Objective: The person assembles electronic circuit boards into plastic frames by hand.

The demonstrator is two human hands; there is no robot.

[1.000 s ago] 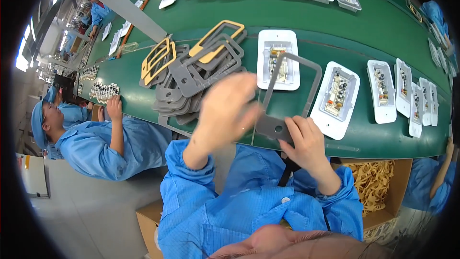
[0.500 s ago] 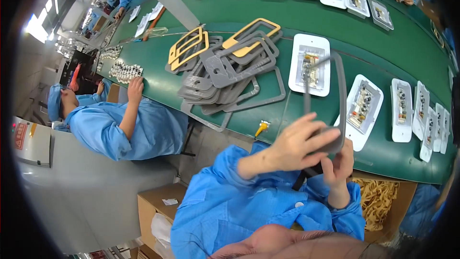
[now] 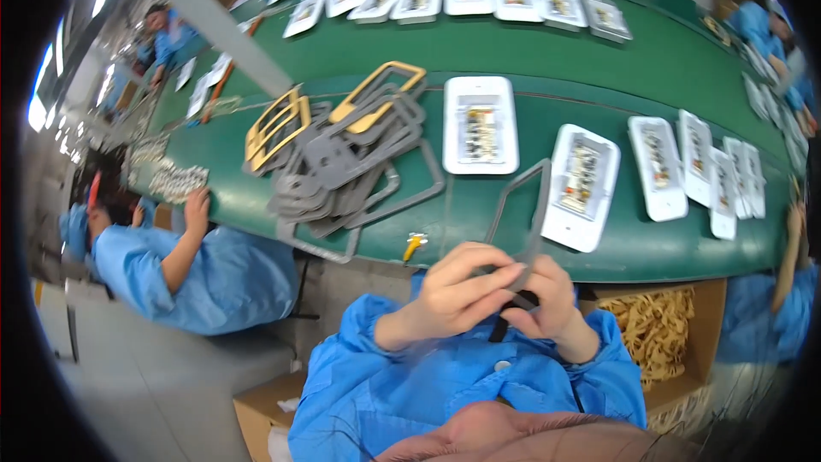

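A thin grey rectangular frame (image 3: 542, 205) stands tilted up from my two hands, seen nearly edge-on, its far end above the green bench. My left hand (image 3: 462, 293) pinches the frame's near end between thumb and fingers. Around the same end, my right hand (image 3: 549, 301) is closed from the other side. Something dark shows between the hands, but I cannot make it out. Just beyond them on the bench lie a white plastic housing (image 3: 453, 103) with small parts inside and another white housing (image 3: 590, 235). To the left is a heap of grey frames (image 3: 329, 158) with yellow frames (image 3: 278, 130) on top.
A small yellow-handled part (image 3: 415, 245) lies near the bench (image 3: 466, 214) edge. More white housings (image 3: 658, 167) line the right and far side. A cardboard box (image 3: 708, 325) of yellowish strips stands below right. A co-worker (image 3: 192, 265) in blue sits at left, touching small metallic parts (image 3: 177, 181).
My view has turned, shifting the bench leftward in the picture. The grey frame has tilted and come lower between my hands. Both hands keep hold of its near end and are closer together.
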